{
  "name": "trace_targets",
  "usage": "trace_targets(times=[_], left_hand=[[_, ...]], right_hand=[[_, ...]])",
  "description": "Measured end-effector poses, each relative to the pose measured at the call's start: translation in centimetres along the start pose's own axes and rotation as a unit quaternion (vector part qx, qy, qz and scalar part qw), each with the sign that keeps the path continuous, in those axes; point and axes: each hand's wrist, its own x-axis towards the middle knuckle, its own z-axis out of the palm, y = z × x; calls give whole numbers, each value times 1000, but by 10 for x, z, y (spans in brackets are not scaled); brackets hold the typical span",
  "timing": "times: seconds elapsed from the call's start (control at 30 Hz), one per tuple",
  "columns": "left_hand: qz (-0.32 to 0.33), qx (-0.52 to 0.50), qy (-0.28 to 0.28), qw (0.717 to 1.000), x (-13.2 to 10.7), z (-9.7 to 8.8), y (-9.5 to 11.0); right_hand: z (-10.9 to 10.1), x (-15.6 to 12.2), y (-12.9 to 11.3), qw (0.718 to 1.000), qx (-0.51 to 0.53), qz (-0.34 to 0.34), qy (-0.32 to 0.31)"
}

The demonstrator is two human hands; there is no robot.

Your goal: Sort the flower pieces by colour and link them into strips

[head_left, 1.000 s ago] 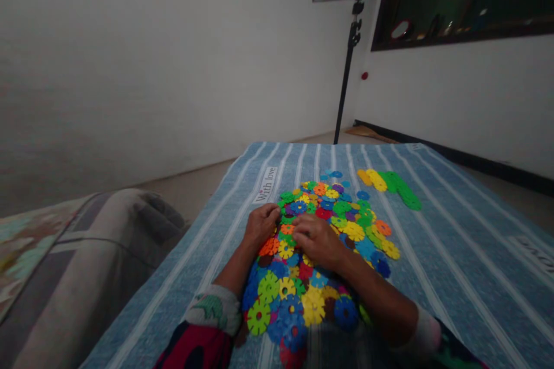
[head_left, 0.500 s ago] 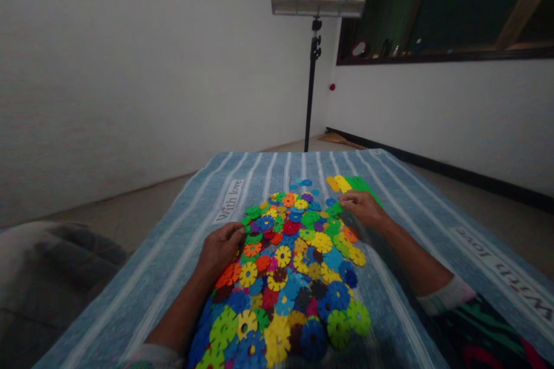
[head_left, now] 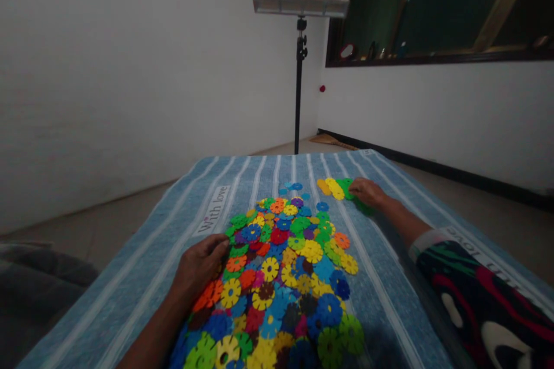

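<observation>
A heap of flat plastic snowflake discs [head_left: 277,277] in many colours lies on a blue striped cloth [head_left: 389,277]. My left hand [head_left: 199,265] rests on the heap's left edge, fingers curled onto the discs. My right hand [head_left: 366,190] is stretched to the far right of the cloth, fingers closed over green discs in a separate row of yellow and green discs [head_left: 335,187]. What the right hand holds is hidden under its fingers.
A few loose blue discs [head_left: 296,187] lie beyond the heap. A light panel on a black stand [head_left: 298,69] is on the floor behind the cloth. White walls and a dark window [head_left: 433,6] close the room. Something grey [head_left: 34,282] lies at the left.
My right hand left the middle of the heap and reached out to the yellow and green row at the far right. The left hand stayed at the heap's left edge. The camera turned right.
</observation>
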Motion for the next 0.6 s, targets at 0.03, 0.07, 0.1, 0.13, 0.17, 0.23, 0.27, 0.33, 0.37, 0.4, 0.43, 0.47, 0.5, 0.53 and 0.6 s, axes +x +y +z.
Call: trace_targets(times=[0.03,0.07,0.1,0.13,0.17,0.23,0.27,0.33,0.37,0.4,0.43,0.47,0.5,0.53,0.6], left_hand=[[-1,0,-3,1000,0,0,0],[-1,-1,-5,1000,0,0,0],[-1,-4,-7,1000,0,0,-1],[-1,-7,-7,1000,0,0,-1],[-2,-10,-6,1000,0,1,-2],[-5,-16,-7,1000,1,1,-4],[-6,-16,-9,1000,1,1,-5],[-7,-10,-8,1000,2,1,-6],[-5,-7,-5,1000,2,1,-6],[-4,-3,0,1000,2,1,-5],[-1,-1,4,1000,2,0,-4],[3,0,8,1000,2,0,-2],[6,1,11,1000,2,0,-1],[8,3,12,1000,1,-1,1],[12,10,11,1000,1,-1,2]], right_hand=[[1,0,1,1000,-7,-7,-6],[1,0,1,1000,-15,-14,-13],[1,0,2,999,-21,-19,-20],[1,0,2,999,-25,-21,-25],[0,0,2,999,-29,-22,-29],[-1,0,2,999,-32,-21,-33],[-2,0,2,999,-32,-19,-32],[-3,-1,1,999,-36,-12,-29],[-3,-1,1,999,-39,-8,-27],[-3,-2,1,999,-42,-2,-23],[-3,-2,1,999,-45,5,-17],[-3,-3,1,999,-48,13,-12],[-4,-3,1,998,-51,21,-6],[-4,-3,0,998,-54,28,-1],[-5,-5,0,998,-57,37,5]])
